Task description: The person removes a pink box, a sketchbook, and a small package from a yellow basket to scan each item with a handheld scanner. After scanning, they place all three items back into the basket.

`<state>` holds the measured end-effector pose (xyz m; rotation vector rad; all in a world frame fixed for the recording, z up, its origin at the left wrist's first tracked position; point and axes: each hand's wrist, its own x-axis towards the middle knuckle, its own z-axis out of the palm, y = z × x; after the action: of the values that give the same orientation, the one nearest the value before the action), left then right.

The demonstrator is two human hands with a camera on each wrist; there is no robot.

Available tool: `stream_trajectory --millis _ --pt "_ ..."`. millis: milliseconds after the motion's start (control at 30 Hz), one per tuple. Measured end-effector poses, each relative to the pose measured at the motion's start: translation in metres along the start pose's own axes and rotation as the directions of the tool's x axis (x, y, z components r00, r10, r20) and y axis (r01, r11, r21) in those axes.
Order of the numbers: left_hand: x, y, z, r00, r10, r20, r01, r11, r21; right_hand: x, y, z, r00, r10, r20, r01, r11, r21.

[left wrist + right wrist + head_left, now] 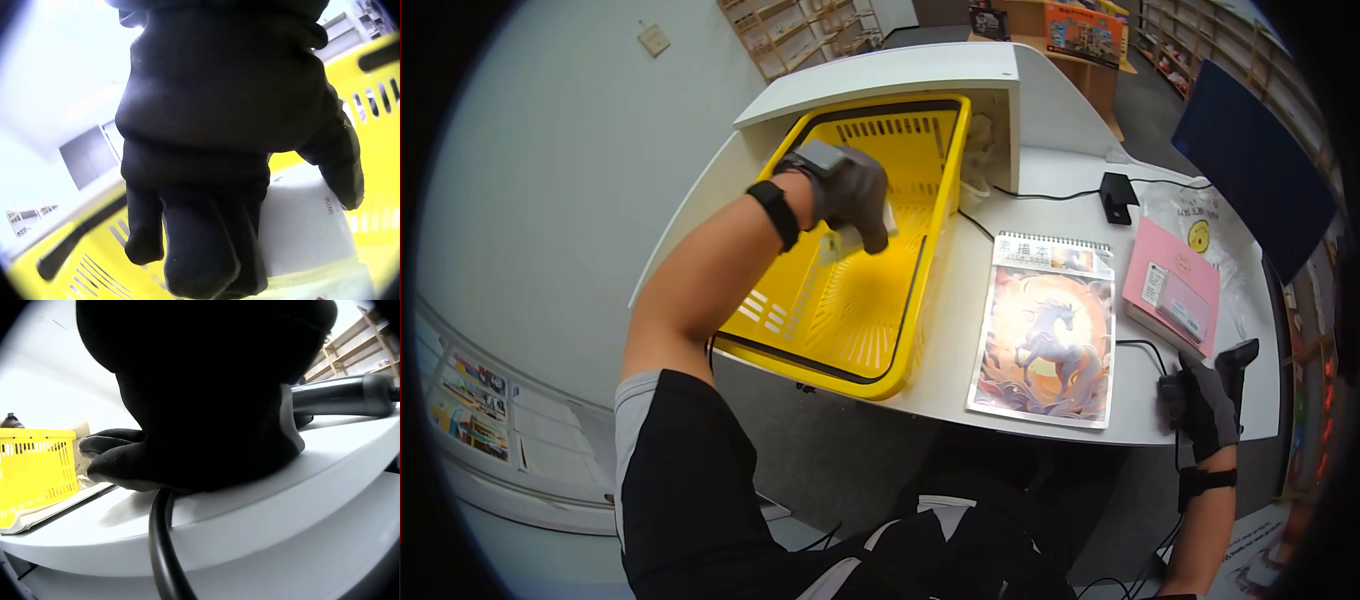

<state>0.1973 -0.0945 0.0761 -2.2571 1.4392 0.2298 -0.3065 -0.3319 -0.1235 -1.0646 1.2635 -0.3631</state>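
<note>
My gloved left hand (850,195) is inside the yellow basket (945,290), pinching a small white box (306,228) between thumb and fingers. In the left wrist view, small print shows on the box's side and a pale yellowish part lies along its lower end. My gloved right hand (1205,405) rests at the front right edge of the white table (950,350), its fingers (115,459) stretched out to the left. Beside it lies a black handheld scanner (1238,365), and a black cable (164,550) runs down from under the hand.
A spiral sketchbook (1050,330) with a horse cover lies mid-table. Right of it are a pink book (1170,280), a clear plastic bag (1225,225) and a small black stand (1117,198). A dark screen (1255,165) overhangs the right side; a white raised shelf (880,80) backs the basket.
</note>
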Motion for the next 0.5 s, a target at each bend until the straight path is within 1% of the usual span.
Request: stream_trajectory --millis 33,100,167,200,233,267,300,367,400,433,467,500 --pt "-0.004 -0.006 -0.011 0.996 -0.008 -0.084 0.012 0.999 0.044 -0.002 0.0 0.0 1.0 -0.019 0.013 0.019 1.0 -0.001" --pt "-0.028 -0.008 -0.041 0.959 -0.019 -0.284 0.022 1.0 0.009 -0.002 0.0 0.001 0.999 -0.04 0.008 0.04 0.999 0.008" --pt "-0.061 0.001 -0.073 0.886 0.016 -0.463 -0.054 0.996 -0.068 0.002 0.005 0.001 0.996 -0.073 0.045 0.073 0.997 0.004" --pt "-0.073 0.01 -0.088 0.878 0.01 -0.479 -0.049 0.996 -0.069 0.003 0.007 -0.002 0.994 -0.088 0.057 0.088 0.996 0.002" --pt "-0.081 0.02 -0.1 0.869 0.006 -0.494 -0.048 0.996 -0.072 0.0 0.005 -0.002 0.996 -0.085 0.029 0.085 0.996 0.01" --pt "-0.087 0.032 -0.11 0.867 0.036 -0.498 -0.082 0.994 -0.07 -0.003 0.001 -0.001 0.995 -0.048 0.092 0.045 0.998 0.034" --pt "-0.094 0.046 -0.12 0.843 0.056 -0.534 -0.108 0.992 -0.066 -0.007 0.0 -0.001 0.988 -0.011 0.152 0.002 0.998 0.059" --pt "-0.097 0.076 -0.127 0.791 0.098 -0.604 -0.168 0.984 -0.06 -0.004 0.005 -0.003 0.982 -0.038 0.184 0.025 0.997 0.074" --pt "-0.094 0.093 -0.125 0.785 0.134 -0.605 -0.21 0.976 -0.056 -0.004 0.006 -0.002 0.986 -0.052 0.158 0.042 0.997 0.062" --pt "-0.091 0.113 -0.123 0.705 0.238 -0.668 -0.308 0.951 0.014 -0.01 0.006 0.0 0.988 -0.069 0.135 0.063 0.997 0.049" --pt "-0.089 0.134 -0.123 0.605 0.332 -0.724 -0.39 0.916 0.095 -0.021 0.003 0.002 0.992 -0.072 0.102 0.066 0.996 0.063" --pt "-0.088 0.154 -0.126 0.49 0.416 -0.766 -0.452 0.873 0.185 -0.03 -0.002 0.008 0.989 -0.083 0.12 0.078 0.996 0.046"
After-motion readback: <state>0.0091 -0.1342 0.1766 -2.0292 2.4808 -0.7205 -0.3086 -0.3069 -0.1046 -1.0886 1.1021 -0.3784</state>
